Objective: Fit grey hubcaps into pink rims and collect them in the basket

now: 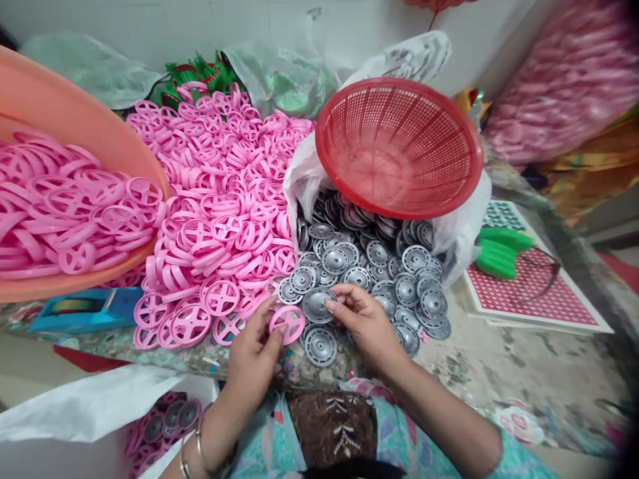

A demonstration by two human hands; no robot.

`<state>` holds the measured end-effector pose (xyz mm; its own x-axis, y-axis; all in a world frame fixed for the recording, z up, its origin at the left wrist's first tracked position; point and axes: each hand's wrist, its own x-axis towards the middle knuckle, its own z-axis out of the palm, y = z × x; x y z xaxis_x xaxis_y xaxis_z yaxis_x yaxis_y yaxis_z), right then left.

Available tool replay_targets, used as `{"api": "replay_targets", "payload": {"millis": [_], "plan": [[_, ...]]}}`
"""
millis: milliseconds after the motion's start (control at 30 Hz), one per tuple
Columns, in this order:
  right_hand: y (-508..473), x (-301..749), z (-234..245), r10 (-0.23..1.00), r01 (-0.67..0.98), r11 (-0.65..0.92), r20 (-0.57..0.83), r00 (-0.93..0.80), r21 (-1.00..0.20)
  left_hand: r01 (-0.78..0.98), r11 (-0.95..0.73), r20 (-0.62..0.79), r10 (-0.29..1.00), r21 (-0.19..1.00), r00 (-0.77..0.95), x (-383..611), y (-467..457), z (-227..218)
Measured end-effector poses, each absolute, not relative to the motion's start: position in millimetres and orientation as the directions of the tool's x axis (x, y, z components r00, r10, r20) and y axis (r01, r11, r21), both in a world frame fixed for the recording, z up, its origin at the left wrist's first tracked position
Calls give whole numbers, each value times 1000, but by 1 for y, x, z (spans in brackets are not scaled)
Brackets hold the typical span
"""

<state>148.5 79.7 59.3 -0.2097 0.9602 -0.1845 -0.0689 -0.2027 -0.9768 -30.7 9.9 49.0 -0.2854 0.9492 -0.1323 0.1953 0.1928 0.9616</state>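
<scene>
My left hand (253, 352) pinches a pink plastic wheel (288, 322) by its rim, just in front of a big heap of pink wheels (219, 219). My right hand (360, 320) has its fingers closed on a grey hubcap disc (317, 304) at the near edge of a pile of grey discs (379, 266). The two parts sit side by side, almost touching. More grey discs spill out of a white plastic bag (464, 226) behind my right hand.
A red mesh basket (399, 143) leans on the bag. An orange tub (74, 133) of pink wheels stands left, a blue tape dispenser (84, 309) below it. A white bag (164, 416) of assembled wheels sits lower left. Green parts (499, 251) lie on a patterned board.
</scene>
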Motion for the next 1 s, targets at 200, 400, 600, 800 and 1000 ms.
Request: {"api": "replay_targets", "payload": {"millis": [200, 400, 600, 800, 1000], "plan": [[83, 141, 67, 975, 61, 19, 5, -222, -998, -447, 357, -430, 900, 820, -70, -16, 36, 71], [79, 150, 66, 847, 440, 526, 401, -348, -728, -565, 336, -403, 915, 753, 7, -5, 45, 72], [75, 156, 76, 811, 445, 552, 331, -483, -705, -588, 341, -394, 918, 733, 42, -6, 38, 69], [73, 156, 84, 849, 381, 430, 223, -480, -819, -536, 330, -380, 925, 777, 19, 2, 35, 71], [66, 156, 76, 906, 366, 352, 215, -364, -862, -503, 293, -382, 921, 813, -81, 14, 38, 73]]}}
